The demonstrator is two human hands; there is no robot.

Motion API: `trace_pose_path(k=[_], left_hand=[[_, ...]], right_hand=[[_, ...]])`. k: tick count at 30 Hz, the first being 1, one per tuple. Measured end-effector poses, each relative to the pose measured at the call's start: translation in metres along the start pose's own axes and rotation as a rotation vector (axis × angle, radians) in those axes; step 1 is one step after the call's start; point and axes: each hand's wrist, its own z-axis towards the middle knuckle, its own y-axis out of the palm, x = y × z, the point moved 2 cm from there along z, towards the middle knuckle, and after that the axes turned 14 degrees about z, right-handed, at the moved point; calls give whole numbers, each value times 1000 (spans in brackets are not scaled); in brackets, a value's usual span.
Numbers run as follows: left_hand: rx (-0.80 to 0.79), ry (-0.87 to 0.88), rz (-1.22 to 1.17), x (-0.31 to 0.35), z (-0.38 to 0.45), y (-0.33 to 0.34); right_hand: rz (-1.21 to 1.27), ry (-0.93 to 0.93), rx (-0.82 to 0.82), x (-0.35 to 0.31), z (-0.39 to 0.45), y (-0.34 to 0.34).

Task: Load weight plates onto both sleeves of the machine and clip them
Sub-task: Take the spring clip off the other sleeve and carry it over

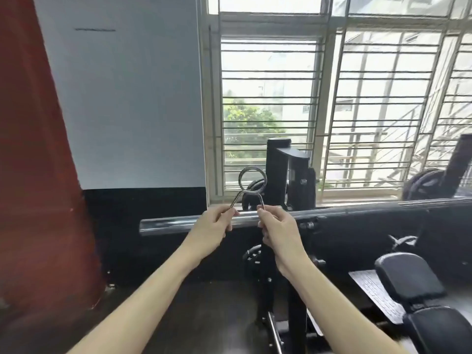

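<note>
A chrome spring clip (252, 180) is held upright in front of me, its coil ring on top and its two handles pointing down. My left hand (213, 226) pinches the left handle and my right hand (278, 229) pinches the right one. Just behind my hands a bare chrome sleeve (168, 224) runs horizontally, its free end pointing left. The clip is above the sleeve, not around it. A black weight plate (251, 194) shows behind the machine's upright post (277, 172). Another dark plate (424, 185) sits at the far right.
A barred window (332, 98) fills the background. A red column (38, 175) stands at the left beside a white and black wall. Black pads (408, 277) and a metal footplate (370, 290) lie at lower right. The machine frame drops to the dark floor between my arms.
</note>
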Motion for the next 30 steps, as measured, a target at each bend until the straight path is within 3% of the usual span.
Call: trace_pose_path(k=[7,11,14,16,25,30], left_hand=[[-47,130,17,9,143,-6],[-113,149,-73,9,209,4],[-246,169,-299,13,257,16],[-326,200,-390,19,289,27],[-372,288,-146,14,408,93],[-433,339,-141,18,434,113]], right_hand=[[-153,-74,146,-9,86,25],[-556,-236,319,-8,133,22],[-784,-323,472,-9,178,19],[-813,-320,579,-14,211,11],[-989,-197,769,-31,307,-15],[-802,-176,890,-32,328,-32]])
